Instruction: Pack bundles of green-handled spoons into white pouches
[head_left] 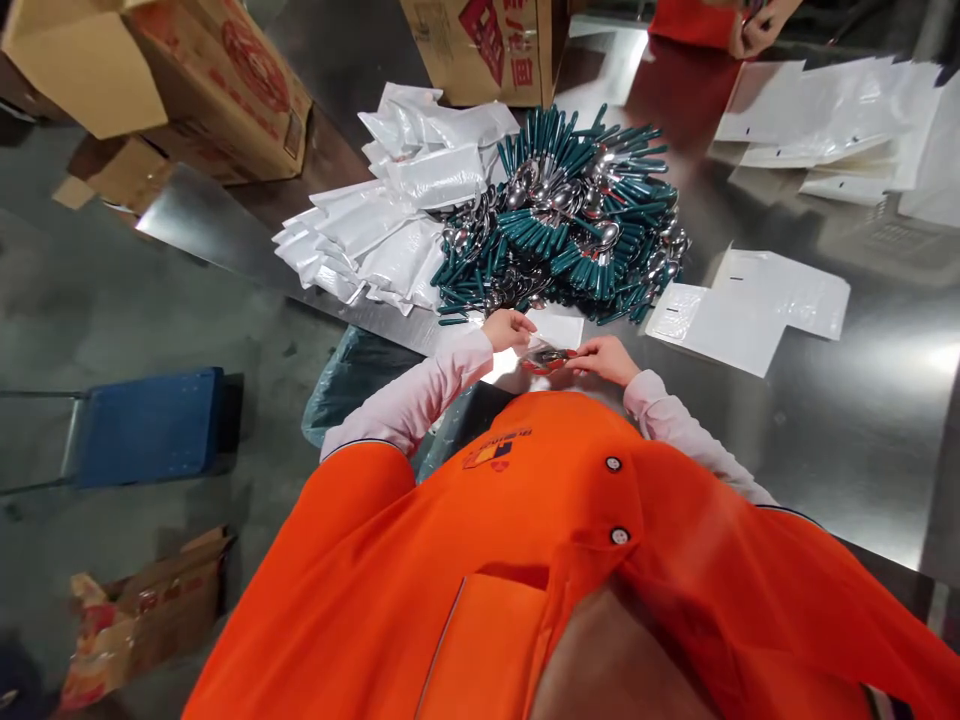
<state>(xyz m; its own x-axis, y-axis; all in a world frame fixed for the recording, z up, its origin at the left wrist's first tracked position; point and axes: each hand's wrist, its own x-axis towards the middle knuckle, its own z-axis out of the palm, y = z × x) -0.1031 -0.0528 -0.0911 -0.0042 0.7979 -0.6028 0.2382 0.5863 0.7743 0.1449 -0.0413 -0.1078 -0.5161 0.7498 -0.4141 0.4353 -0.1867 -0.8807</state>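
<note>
My left hand (507, 328) and my right hand (604, 358) are close together at the near edge of a steel table (862, 420), both with fingers pinched on a clear plastic sleeve (551, 340) that holds what looks like a spoon. Just beyond them lies a big heap of green-handled spoons (574, 215). To the left of the heap is a pile of filled white sleeves (390, 215). My orange shirt hides the table edge below the hands.
Flat empty sleeves (750, 305) lie right of the heap, more (832, 125) at the far right. Cardboard boxes (187, 80) (487, 45) stand at the back. Another person's hand (757, 30) shows at the top. A blue cart (150, 425) and a torn box (142, 620) are on the floor.
</note>
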